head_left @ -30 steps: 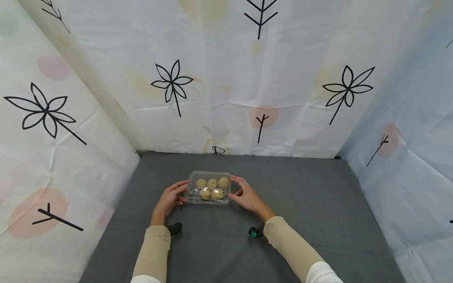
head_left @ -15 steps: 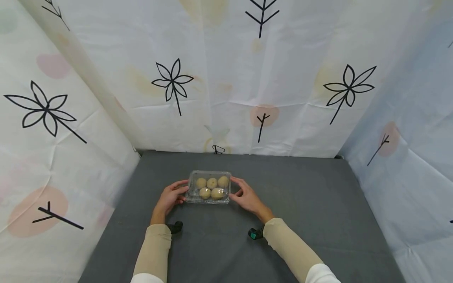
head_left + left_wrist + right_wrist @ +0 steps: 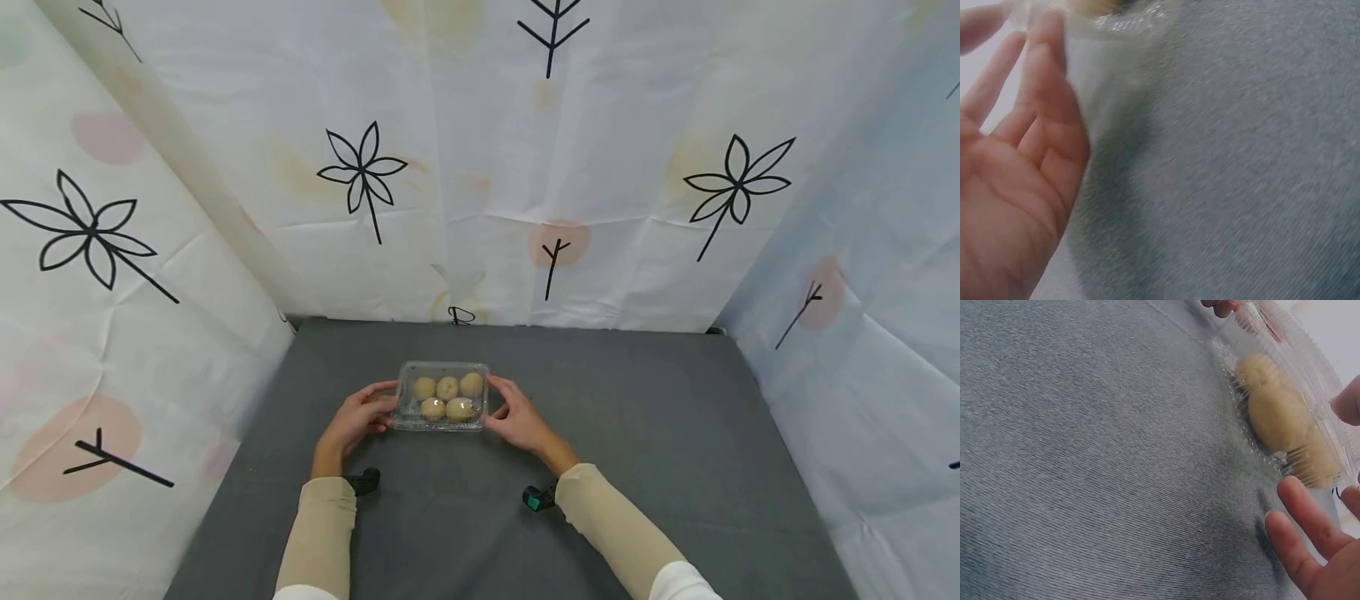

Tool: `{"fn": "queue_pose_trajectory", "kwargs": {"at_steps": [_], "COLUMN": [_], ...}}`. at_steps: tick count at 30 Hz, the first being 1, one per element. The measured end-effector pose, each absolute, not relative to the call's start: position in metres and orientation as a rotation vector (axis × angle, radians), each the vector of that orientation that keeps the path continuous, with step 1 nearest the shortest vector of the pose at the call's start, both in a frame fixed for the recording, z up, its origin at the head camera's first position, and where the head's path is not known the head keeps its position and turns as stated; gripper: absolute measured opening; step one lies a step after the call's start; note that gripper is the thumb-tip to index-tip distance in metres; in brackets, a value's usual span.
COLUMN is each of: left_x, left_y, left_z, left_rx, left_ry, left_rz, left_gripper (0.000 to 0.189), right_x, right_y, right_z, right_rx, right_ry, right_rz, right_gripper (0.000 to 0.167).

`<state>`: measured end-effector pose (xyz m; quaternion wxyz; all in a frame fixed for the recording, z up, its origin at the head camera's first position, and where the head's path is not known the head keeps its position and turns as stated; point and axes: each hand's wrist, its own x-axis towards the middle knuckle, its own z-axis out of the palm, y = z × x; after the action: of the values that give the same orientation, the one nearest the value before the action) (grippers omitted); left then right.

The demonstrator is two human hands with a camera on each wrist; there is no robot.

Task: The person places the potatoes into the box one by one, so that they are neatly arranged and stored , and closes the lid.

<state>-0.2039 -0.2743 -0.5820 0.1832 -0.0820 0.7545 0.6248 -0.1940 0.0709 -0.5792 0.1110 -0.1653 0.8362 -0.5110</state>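
Observation:
A clear plastic clamshell box [image 3: 438, 426] with its lid down sits on the grey table. Inside it are several pale yellow, round pieces [image 3: 1277, 417], either fruit or small potatoes; I cannot tell which. At the box's left side is my left hand [image 3: 356, 421], its relaxed fingertips [image 3: 1049, 28] touching the edge. My right hand [image 3: 522, 419] stands at the right side, thumb and fingers spread around the corner. In the right wrist view, two of its fingers [image 3: 1300, 515] are straight and lie just short of the box. Whether the thumb touches the lid is unclear.
The grey tabletop [image 3: 637, 433] extends around the box on all sides. White patterned cloth [image 3: 480, 167] hangs behind the table and along its left and right edges. A small dark device [image 3: 365, 482] is strapped at each wrist.
Very little differs. My left wrist has shifted slightly to the left, while the box and the right hand stay almost where they were.

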Motion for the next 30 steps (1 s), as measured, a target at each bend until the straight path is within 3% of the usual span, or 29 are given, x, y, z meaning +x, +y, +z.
{"fn": "queue_pose_trajectory", "kwargs": {"at_steps": [11, 30], "left_x": [-0.199, -0.194], "left_y": [-0.274, -0.27], "left_z": [-0.574, -0.584], "left_rx": [-0.15, -0.132], "left_ry": [2.025, 1.935], "left_rz": [1.74, 1.883], "left_gripper": [0.079, 0.08], "right_x": [-0.191, -0.189], "right_y": [0.067, 0.06], "right_z": [-0.583, -0.586], "right_rx": [-0.397, -0.231], "right_ry": [2.226, 2.049], "right_rz": [-1.685, -1.823], "right_gripper": [0.079, 0.085]}}
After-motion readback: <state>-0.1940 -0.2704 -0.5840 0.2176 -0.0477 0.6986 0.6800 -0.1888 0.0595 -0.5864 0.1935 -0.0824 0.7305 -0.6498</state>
